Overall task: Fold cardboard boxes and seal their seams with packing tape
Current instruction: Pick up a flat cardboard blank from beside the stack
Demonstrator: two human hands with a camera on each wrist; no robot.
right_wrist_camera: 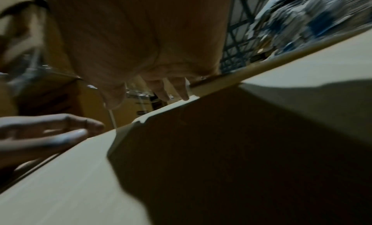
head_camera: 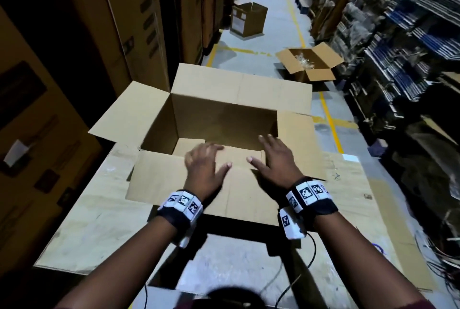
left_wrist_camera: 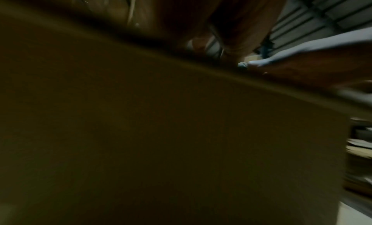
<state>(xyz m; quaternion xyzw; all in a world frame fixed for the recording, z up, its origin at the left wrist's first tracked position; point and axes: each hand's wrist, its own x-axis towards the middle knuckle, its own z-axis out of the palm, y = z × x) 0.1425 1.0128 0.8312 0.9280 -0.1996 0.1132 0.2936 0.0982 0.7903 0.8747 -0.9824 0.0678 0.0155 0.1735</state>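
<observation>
Two hands, left (head_camera: 205, 163) and right (head_camera: 275, 159), press spread-fingered on one open box (head_camera: 224, 99).

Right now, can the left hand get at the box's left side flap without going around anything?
Probably yes. The left hand lies open over the near flap, and the left side flap is splayed outward just beside it, with only bare cardboard between. The right hand is off to the other side.

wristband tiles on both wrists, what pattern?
Black-and-white square fiducial markers on the wristbands; head view shows them best.
</observation>
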